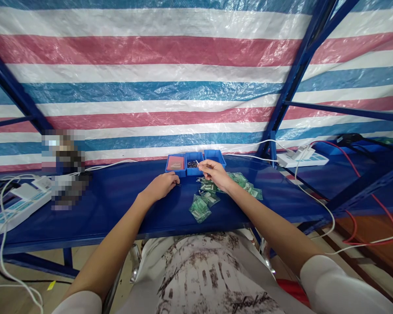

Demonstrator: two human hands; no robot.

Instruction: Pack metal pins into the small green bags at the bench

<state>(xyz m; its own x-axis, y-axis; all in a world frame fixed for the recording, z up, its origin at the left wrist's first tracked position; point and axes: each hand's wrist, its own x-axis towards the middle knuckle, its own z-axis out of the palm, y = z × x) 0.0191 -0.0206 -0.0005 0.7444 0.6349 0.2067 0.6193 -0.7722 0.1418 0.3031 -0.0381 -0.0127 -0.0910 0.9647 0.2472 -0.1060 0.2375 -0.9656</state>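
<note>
My left hand (162, 185) rests on the blue table before the left bin, its fingers pinched together. A tiny dark piece (178, 185) shows at its fingertips, too small to name. Over the front of the middle blue bin (194, 172) hovers my right hand (215, 173), thumb and finger closed on a thin whitish piece (197, 163). Small dark and metallic parts (192, 164) lie in that bin. Pink material (175, 161) fills the left blue bin (180, 173). Beneath and beside my right hand lie several small clear packets with green contents (200, 208).
A right blue bin (220, 157) adjoins the others. Power strips with cords stand at left (22, 205) and right (304, 158). Blue frame posts (288, 83) rise before a striped plastic sheet (170, 50). A red cable (358, 172) hangs at the right.
</note>
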